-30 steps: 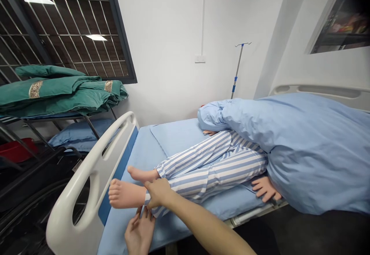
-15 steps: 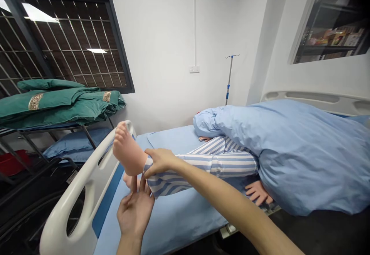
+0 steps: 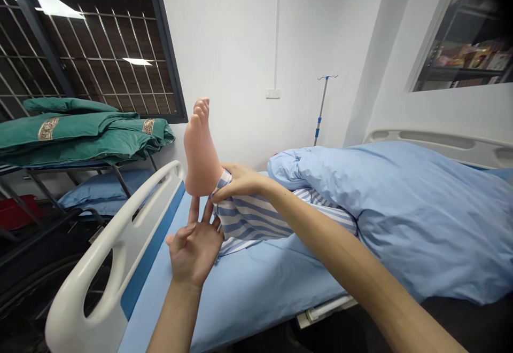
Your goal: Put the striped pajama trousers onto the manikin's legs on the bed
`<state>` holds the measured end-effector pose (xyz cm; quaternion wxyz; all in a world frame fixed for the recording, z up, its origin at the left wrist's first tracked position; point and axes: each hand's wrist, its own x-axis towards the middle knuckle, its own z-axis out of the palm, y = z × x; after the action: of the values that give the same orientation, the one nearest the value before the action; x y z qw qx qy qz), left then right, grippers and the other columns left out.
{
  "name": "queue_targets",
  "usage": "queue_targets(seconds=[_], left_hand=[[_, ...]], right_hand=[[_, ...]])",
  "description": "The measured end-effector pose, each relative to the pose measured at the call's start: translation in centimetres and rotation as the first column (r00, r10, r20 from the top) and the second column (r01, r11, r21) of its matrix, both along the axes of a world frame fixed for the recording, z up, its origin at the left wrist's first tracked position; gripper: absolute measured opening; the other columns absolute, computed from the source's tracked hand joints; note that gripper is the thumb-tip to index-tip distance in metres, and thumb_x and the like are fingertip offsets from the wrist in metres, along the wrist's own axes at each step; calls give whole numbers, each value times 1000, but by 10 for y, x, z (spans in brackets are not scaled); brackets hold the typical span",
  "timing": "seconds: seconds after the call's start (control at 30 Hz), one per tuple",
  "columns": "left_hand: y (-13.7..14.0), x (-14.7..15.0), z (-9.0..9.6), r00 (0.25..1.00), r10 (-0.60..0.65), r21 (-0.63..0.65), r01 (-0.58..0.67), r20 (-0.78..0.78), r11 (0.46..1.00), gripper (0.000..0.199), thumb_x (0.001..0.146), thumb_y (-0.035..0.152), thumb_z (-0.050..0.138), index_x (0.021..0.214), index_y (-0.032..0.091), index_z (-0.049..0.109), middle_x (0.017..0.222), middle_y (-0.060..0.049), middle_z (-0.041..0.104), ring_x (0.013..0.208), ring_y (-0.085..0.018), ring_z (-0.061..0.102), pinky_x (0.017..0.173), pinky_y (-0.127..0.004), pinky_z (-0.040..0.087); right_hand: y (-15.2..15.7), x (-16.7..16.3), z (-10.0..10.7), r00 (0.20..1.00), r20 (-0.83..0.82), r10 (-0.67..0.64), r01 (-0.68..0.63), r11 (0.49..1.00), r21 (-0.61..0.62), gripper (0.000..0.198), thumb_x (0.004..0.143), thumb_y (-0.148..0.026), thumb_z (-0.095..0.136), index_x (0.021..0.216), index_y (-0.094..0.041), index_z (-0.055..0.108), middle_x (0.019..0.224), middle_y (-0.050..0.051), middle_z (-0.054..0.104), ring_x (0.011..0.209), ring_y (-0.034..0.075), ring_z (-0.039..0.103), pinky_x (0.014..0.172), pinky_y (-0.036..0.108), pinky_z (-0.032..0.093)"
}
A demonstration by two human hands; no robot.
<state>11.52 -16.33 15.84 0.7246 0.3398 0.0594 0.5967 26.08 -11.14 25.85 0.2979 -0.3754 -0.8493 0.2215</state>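
A manikin's bare foot [image 3: 200,153] points up above the foot end of the bed, its heel lowest. My right hand [image 3: 244,181] is wrapped round the manikin's lower leg [image 3: 256,217] just above the ankle, over the blue-and-white striped trouser cuff. Palm up, my left hand [image 3: 196,251] lies below the heel with its fingers stretched out and apart. Its fingertips reach under the heel and ankle; whether they press on it I cannot tell. The raised leg and my right arm hide most of the other leg.
A light blue quilt [image 3: 420,209] covers the manikin's upper body on the bed [image 3: 256,289]. The white footboard [image 3: 116,257] rises at the left. Beyond it are green folded bedding [image 3: 92,134] and a dark wheelchair [image 3: 36,289]. An IV pole [image 3: 320,110] stands behind the bed.
The foot and lower leg have risen off the bed and shifted slightly right, with both my hands moving up along with them. The manikin's near hand is now hidden.
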Motion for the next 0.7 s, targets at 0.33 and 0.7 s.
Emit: queue_targets(seconds=[0.33, 0.7], left_hand=[[2, -20, -23, 998, 60, -87, -59, 8, 994, 51, 67, 32, 49, 118, 35, 44, 122, 1, 49, 108, -24, 45, 84, -42, 42], [8, -59, -87, 991, 118, -252, -99, 62, 963, 49, 68, 31, 47, 118, 31, 46, 123, -3, 47, 115, -21, 40, 88, -34, 42]], right_hand=[[13, -25, -32, 990, 110, -88, 80, 994, 78, 54, 51, -46, 65, 98, -23, 53, 82, -4, 59, 74, 17, 56, 58, 22, 40], [21, -67, -97, 934, 307, -183, 150, 980, 128, 58, 52, -52, 61, 101, -25, 44, 83, 0, 61, 75, 22, 58, 53, 26, 37]])
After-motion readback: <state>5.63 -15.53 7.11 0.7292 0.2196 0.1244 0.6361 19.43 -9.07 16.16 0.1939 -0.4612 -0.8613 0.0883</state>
